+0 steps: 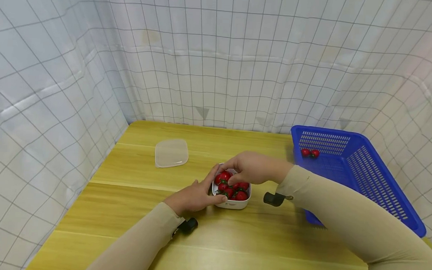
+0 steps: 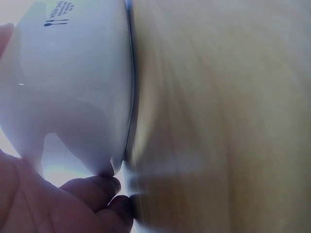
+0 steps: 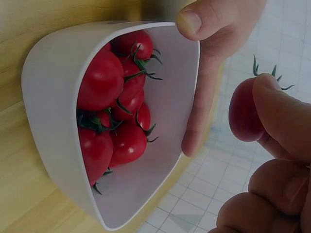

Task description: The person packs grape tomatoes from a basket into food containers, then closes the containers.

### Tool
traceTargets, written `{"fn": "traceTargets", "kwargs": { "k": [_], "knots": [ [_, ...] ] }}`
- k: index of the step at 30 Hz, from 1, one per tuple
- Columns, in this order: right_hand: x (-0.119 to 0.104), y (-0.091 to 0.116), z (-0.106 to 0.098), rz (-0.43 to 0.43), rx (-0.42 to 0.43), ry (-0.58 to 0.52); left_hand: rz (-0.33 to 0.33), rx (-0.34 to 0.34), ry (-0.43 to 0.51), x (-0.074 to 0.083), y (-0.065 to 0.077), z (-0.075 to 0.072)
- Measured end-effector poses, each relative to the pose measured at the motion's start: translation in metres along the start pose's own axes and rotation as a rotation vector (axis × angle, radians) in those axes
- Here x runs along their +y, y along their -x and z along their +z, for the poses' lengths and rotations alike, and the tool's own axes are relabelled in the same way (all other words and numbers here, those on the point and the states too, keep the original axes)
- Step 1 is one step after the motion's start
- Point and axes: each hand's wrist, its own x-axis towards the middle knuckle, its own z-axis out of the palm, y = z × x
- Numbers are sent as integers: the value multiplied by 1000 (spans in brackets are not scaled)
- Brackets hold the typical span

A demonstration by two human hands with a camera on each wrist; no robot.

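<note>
A white plastic container (image 1: 232, 205) stands on the wooden table, holding several small red tomatoes (image 3: 129, 143) with green stems. My left hand (image 1: 197, 196) grips its left side, thumb at the near rim and fingers along the outer wall; in the left wrist view the fingers (image 2: 95, 191) reach low beside the container's base. Over the container, my right hand (image 1: 255, 168) pinches one tomato (image 3: 245, 114) between thumb and fingers, stem showing. In the right wrist view this tomato is outside the rim, apart from the others. From the head view it is hidden by the hand.
A clear flat lid (image 1: 171, 153) lies on the table (image 1: 122, 212), behind and left of the container. To the right stands a blue slatted basket (image 1: 394, 191) with two tomatoes (image 1: 305, 153) in its far left corner. White gridded curtains enclose the table's back and sides.
</note>
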Motion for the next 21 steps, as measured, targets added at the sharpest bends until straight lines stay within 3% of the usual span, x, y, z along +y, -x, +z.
{"fn": "traceTargets", "kwargs": {
  "k": [14, 21],
  "knots": [
    [3, 0, 2, 8, 7, -64, 20, -2, -8, 1, 1, 0],
    [15, 14, -13, 73, 70, -121, -13, 0, -6, 0, 0, 0]
  ]
}}
